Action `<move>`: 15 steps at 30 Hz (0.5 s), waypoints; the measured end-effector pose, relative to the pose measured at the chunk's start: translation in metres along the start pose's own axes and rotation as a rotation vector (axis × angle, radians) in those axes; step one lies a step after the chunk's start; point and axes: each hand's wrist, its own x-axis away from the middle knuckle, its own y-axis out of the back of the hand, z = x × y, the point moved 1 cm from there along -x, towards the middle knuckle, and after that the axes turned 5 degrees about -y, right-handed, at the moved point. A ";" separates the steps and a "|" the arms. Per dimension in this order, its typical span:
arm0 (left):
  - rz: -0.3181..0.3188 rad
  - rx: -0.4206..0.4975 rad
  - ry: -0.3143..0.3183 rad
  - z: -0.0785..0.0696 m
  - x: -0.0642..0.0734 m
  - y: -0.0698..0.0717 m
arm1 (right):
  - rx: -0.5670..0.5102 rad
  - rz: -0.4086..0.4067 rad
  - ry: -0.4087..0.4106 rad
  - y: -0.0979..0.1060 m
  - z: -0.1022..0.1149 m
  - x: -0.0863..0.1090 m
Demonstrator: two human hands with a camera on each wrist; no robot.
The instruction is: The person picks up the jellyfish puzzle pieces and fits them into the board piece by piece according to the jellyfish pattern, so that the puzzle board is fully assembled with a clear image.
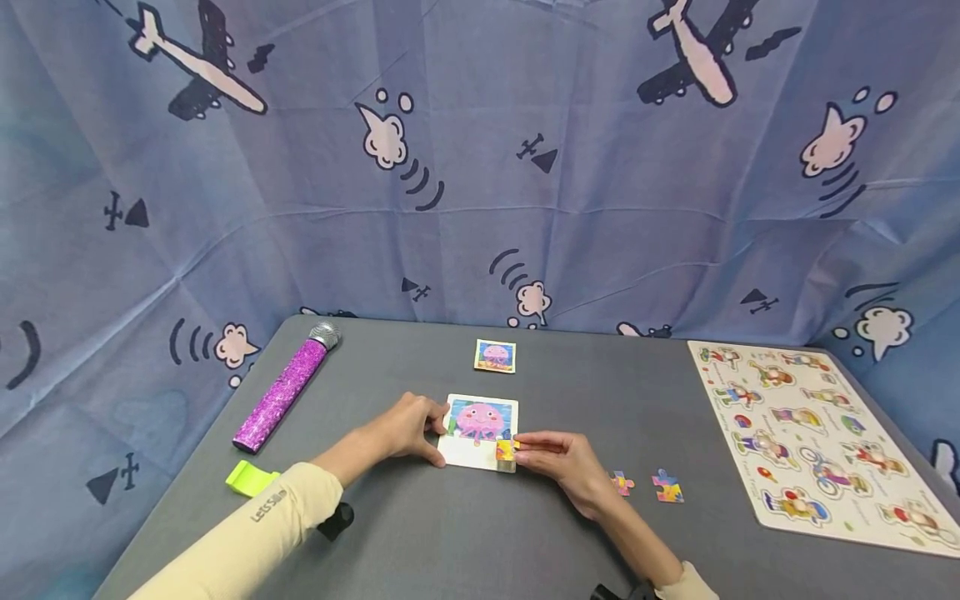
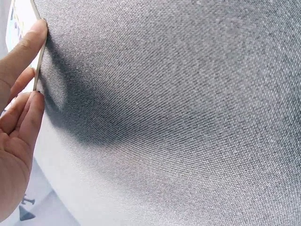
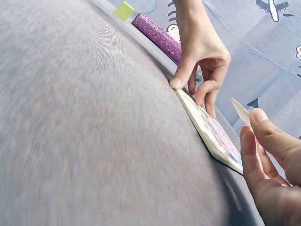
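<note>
A small white-framed jigsaw board (image 1: 459, 453) lies on the grey table, its upper part filled with a pink jellyfish picture and its lower strip bare. My left hand (image 1: 414, 425) grips the board's left edge, thumb near the lower corner and fingers higher up. Between thumb and fingers, my right hand (image 1: 562, 462) pinches a yellow puzzle piece (image 1: 506, 450) over the board's lower right part. In the right wrist view that piece (image 3: 240, 110) stands tilted above the board (image 3: 200, 129). Two loose puzzle pieces, one small (image 1: 622, 483) and one blue-and-orange (image 1: 667, 487), lie right of my right hand.
A little jellyfish picture card (image 1: 495, 356) lies behind the board. Purple glitter microphone (image 1: 281, 396) and a lime-green object (image 1: 250, 478) are at the left. On the right lies a large picture board (image 1: 832, 450) with cartoon figures. A blue curtain (image 1: 465, 167) hangs behind the table.
</note>
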 end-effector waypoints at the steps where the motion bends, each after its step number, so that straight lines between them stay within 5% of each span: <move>1: 0.001 0.001 0.007 -0.001 0.000 0.000 | -0.011 0.006 0.004 -0.003 -0.001 -0.002; 15: -0.004 -0.005 -0.016 0.000 0.000 0.001 | 0.067 -0.067 0.053 -0.041 -0.004 -0.024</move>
